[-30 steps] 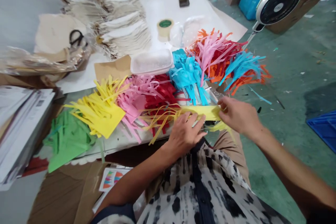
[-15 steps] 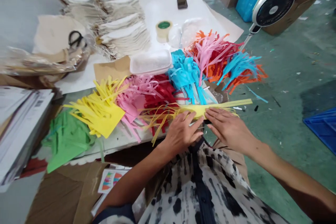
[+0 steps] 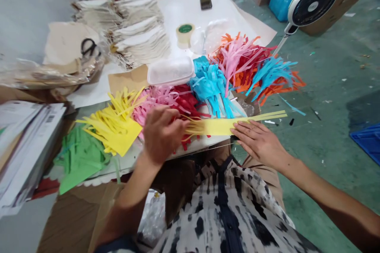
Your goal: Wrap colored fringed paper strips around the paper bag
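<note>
A yellow fringed paper strip (image 3: pixel 218 125) lies across the near edge of the work surface, its cut ends pointing left and right. My left hand (image 3: pixel 162 134) is curled over the strip's left fringe, fingers closed around the strands. My right hand (image 3: pixel 257 142) lies flat on the strip's right part, fingers stretched out and pressing it down. Behind the hands lie piles of fringed paper: yellow (image 3: pixel 114 124), pink (image 3: pixel 154 101), red (image 3: pixel 185 102) and blue (image 3: pixel 212 85).
Green paper (image 3: pixel 78 160) lies at the left, orange, pink and blue fringes (image 3: pixel 252 67) at the right. A clear plastic box (image 3: pixel 171 70), tape roll (image 3: pixel 185 31), scissors (image 3: pixel 88 47), stacked cloth bags (image 3: pixel 133 16) and a fan (image 3: pixel 313 2) are further back.
My left hand has slid left along the yellow strip and closed on its left fringe. My right hand stays flat on the strip's right part.
</note>
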